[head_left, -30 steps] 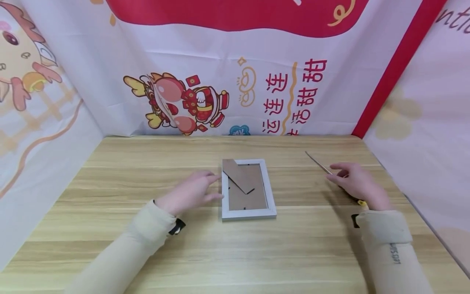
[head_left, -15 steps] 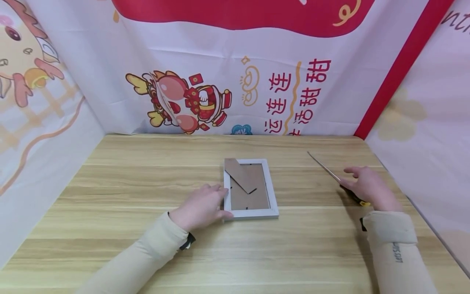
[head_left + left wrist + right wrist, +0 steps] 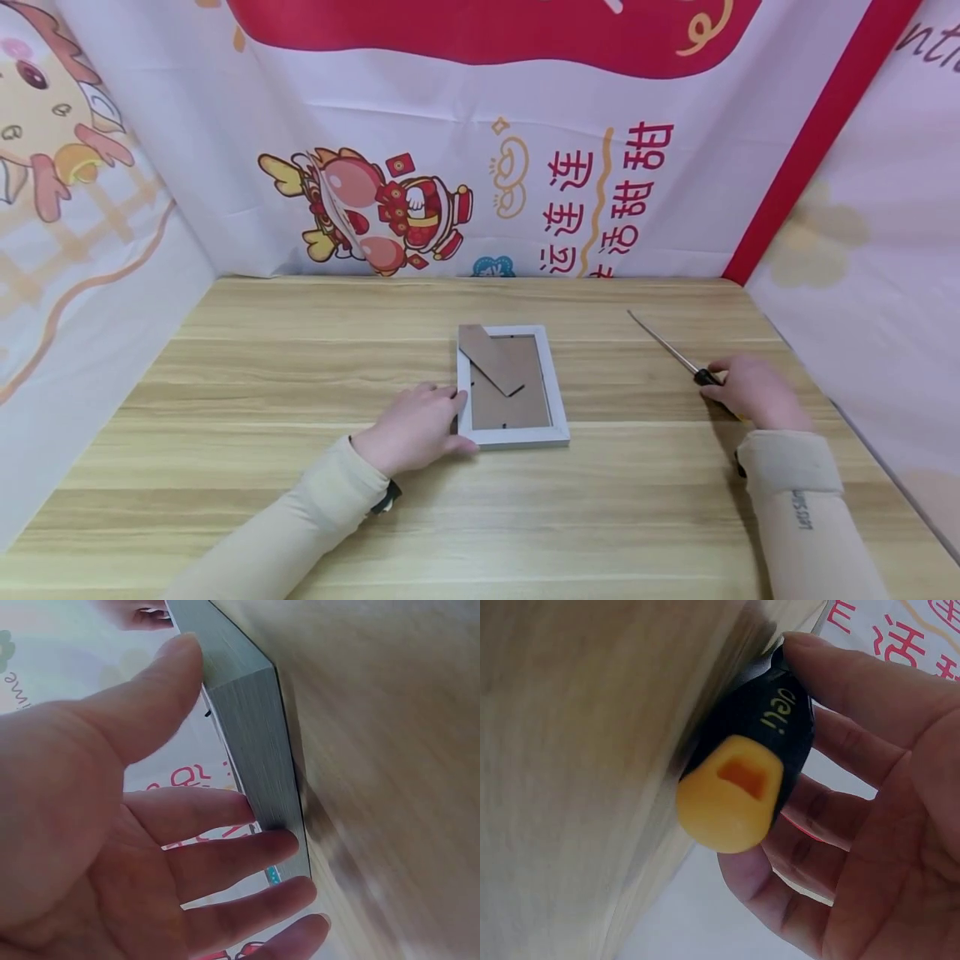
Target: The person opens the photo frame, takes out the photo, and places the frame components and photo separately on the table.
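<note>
Sleeves (image 3: 292,508) nearest, both forearms reaching in from the lower edge, well apart, the left angled inward, the right nearly straight ahead. Next, the left hand (image 3: 415,427): a second ago just off the near object's side, now settled at the near left corner of the picture frame (image 3: 555,387). Thumb at that corner, other fingers extended loosely along the left side, touching rather than clasping. At about the same depth, off to the right, the right hand (image 3: 761,393): a second ago farther forward by the shaft, now drawn back onto the screwdriver (image 3: 706,377). Thumb at the neck of the black-and-yellow handle (image 3: 735,750), fingers curled along its other side, in a light grip; handle low, close over the counter (image 3: 337,333). Meaning for the work, as a judgement: frame steadied, tool taken by its proper end, nothing yet begun on the frame itself, tip and frame being well apart. Frame mid-counter, lying back side up, seemingly in the same spot as before; brown backing board (image 3: 491,410) inside the pale border, stand leg (image 3: 489,358) slanting across to the far left corner. Farther on, the thin metal shaft (image 3: 663,342), pointing away and leftward. Beyond everything, a printed cloth backdrop (image 3: 420,108) along the counter's far edge.
</note>
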Action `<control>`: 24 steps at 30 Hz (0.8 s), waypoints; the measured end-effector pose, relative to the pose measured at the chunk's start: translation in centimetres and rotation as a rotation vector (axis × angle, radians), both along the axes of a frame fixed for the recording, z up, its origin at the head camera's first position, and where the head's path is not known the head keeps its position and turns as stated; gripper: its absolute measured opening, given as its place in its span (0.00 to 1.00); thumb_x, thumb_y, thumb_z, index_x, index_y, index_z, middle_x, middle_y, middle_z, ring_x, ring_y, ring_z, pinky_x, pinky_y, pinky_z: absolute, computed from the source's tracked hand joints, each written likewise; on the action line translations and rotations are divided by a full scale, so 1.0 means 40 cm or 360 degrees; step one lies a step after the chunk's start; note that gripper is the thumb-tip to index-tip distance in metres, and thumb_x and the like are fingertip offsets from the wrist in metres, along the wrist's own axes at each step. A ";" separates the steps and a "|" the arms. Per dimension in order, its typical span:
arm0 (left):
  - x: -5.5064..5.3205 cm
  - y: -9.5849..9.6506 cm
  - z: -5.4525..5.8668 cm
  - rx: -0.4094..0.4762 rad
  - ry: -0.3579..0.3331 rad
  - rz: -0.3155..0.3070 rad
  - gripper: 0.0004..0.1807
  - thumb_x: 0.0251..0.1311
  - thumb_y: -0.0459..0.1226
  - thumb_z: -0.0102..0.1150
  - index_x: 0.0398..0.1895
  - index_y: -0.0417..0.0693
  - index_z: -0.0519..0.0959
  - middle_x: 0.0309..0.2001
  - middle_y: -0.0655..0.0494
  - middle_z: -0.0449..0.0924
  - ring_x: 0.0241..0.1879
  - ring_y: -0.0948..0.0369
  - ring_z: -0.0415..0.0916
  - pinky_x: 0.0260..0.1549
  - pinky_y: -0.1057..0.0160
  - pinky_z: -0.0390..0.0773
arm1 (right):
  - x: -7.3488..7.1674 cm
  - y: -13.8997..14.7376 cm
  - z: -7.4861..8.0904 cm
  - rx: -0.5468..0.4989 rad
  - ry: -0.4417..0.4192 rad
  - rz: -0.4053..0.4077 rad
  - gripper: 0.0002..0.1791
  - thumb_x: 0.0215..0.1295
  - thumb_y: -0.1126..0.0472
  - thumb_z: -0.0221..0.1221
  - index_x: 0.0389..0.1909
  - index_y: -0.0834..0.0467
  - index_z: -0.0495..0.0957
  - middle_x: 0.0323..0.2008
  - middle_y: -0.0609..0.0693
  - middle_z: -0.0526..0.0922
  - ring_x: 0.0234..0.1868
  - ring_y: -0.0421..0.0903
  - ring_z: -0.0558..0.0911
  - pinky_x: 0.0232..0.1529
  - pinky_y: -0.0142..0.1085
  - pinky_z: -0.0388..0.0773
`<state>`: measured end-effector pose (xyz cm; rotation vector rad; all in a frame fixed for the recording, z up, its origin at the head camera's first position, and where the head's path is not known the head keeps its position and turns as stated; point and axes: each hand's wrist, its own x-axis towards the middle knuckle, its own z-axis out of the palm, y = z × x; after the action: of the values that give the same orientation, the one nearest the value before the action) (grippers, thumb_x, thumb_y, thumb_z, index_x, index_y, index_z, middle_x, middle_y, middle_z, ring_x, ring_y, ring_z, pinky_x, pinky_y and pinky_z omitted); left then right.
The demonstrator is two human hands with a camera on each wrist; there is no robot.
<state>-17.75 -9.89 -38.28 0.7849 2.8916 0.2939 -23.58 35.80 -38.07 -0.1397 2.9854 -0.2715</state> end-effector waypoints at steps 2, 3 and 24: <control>-0.001 -0.001 -0.001 0.0013 0.0001 0.0000 0.40 0.56 0.57 0.68 0.63 0.36 0.76 0.64 0.38 0.73 0.62 0.41 0.70 0.59 0.43 0.70 | 0.000 -0.001 -0.001 -0.0014 0.0006 0.0001 0.23 0.61 0.57 0.66 0.51 0.70 0.79 0.43 0.70 0.81 0.44 0.70 0.79 0.43 0.61 0.75; -0.002 -0.002 -0.001 0.0018 0.0002 -0.0002 0.40 0.55 0.57 0.68 0.63 0.36 0.76 0.64 0.38 0.73 0.62 0.41 0.70 0.59 0.43 0.70 | 0.000 -0.001 -0.001 -0.0021 0.0009 0.0000 0.23 0.61 0.57 0.65 0.50 0.70 0.79 0.43 0.71 0.81 0.45 0.71 0.78 0.43 0.61 0.74; -0.009 -0.012 -0.008 0.0106 0.0002 -0.0095 0.41 0.54 0.54 0.70 0.62 0.33 0.75 0.57 0.41 0.79 0.47 0.53 0.81 0.46 0.54 0.80 | 0.026 -0.089 0.100 -0.0458 0.0154 0.0135 0.19 0.74 0.55 0.55 0.53 0.68 0.71 0.39 0.62 0.81 0.36 0.53 0.78 0.37 0.47 0.74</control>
<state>-18.12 -10.35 -38.59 0.8804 2.8669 0.3854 -22.55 32.24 -34.09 -0.3171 3.0071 -0.7017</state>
